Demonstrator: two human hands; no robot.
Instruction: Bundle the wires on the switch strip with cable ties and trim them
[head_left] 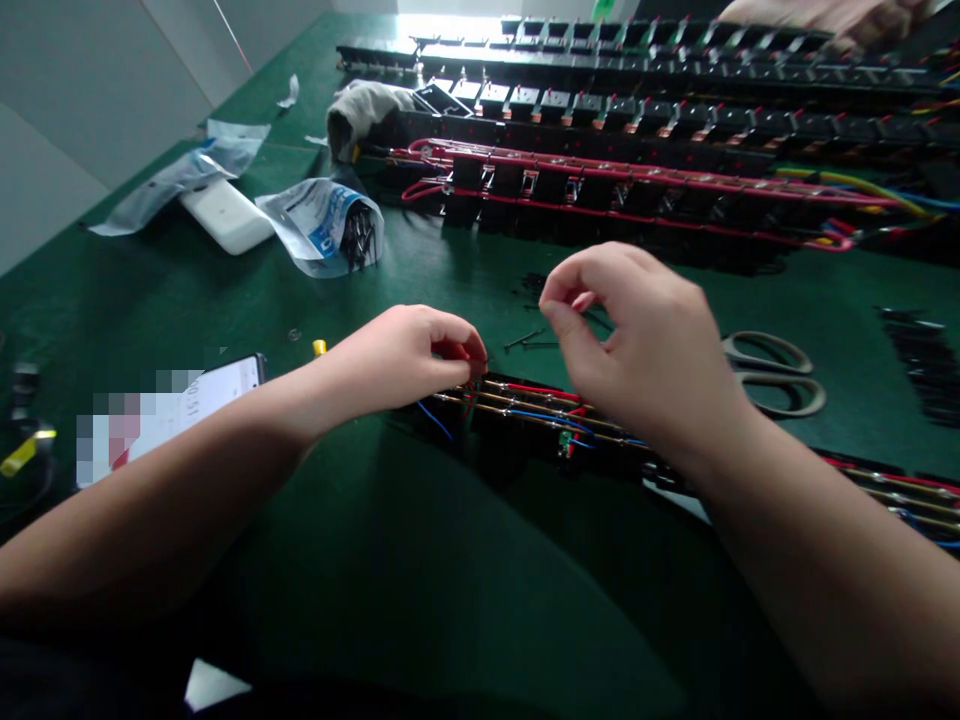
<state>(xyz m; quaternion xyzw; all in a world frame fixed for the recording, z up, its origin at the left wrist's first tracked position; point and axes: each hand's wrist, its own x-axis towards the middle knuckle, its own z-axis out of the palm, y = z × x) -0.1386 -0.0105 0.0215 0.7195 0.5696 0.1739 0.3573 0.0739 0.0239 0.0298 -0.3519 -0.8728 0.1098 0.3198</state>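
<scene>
A long black strip (517,430) with brass rods and red and blue wires lies across the green table. At its left end is my left hand (409,355), its fingers closed on the strip's edge near the wires. My right hand (637,340) is raised over the strip's middle, thumb and forefinger pinched together; whatever is between the tips is too small to make out. Thin black pins (529,340) are scattered on the table between the hands, behind the strip.
Scissors (780,392) lie right of my right hand. Behind are long black assemblies (585,190) with red wires, and another person's hand (847,20). A bag of black pins (330,230), a white box (229,215) and a phone (225,385) lie left.
</scene>
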